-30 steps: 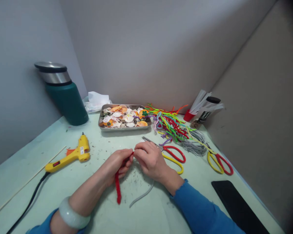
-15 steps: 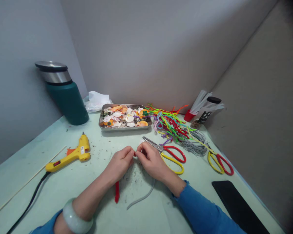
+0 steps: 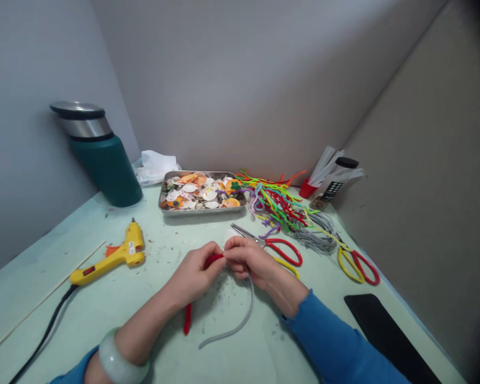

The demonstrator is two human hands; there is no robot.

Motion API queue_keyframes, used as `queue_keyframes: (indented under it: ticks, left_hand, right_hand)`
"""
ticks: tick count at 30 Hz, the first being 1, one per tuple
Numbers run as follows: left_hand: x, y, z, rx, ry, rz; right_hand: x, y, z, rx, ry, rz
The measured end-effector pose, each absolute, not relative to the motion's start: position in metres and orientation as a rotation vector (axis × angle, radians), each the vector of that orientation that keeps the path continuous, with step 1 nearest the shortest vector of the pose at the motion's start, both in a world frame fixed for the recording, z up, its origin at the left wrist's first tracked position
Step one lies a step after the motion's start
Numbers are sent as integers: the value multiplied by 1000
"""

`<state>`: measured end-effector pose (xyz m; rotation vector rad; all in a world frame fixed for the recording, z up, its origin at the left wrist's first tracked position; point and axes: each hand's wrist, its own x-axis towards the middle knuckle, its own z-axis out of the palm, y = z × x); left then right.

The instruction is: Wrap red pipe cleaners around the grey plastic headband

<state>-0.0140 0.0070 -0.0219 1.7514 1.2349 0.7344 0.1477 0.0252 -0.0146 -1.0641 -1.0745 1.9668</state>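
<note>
My left hand (image 3: 198, 272) is closed in a pinch on a red pipe cleaner (image 3: 213, 260), whose lower end hangs below the palm. Against its fingertips meets my right hand (image 3: 250, 258), thumb and fingers closed around a grey cord (image 3: 246, 320). That cord loops down from the right hand and its loose end lies on the table. The point where cord and red piece meet is hidden by the fingers. Just beyond the right hand lie scissors (image 3: 283, 250) with one red and one yellow handle.
A yellow glue gun (image 3: 104, 261) and a thin stick (image 3: 44, 301) lie left. Behind are a green bottle (image 3: 108, 170), a metal tray (image 3: 202, 212) of shells, and colourful pipe cleaners (image 3: 280, 205). Coiled grey cord (image 3: 318, 237), second scissors (image 3: 360, 266) and a black flat object (image 3: 388, 336) sit right.
Both hands have turned at the fingertips, exposing more of the red pipe cleaner in the left. More of the grey cord now shows, curving out from the right hand.
</note>
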Motion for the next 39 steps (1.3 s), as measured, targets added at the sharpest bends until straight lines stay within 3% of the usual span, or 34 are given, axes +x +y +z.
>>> queue_keyframes:
  ticks: [17,25,39]
  left_hand:
    - [-16,4,-7,1672,1123,844]
    - [-18,5,-10,1550,1094,858]
    - [-17,4,-7,1631,1107,843]
  right_hand:
    - [154,27,-13,-824,-1077,2159]
    - [151,25,-10,-810,-1223,1820]
    - [150,23,-15,-755,-1033,2175]
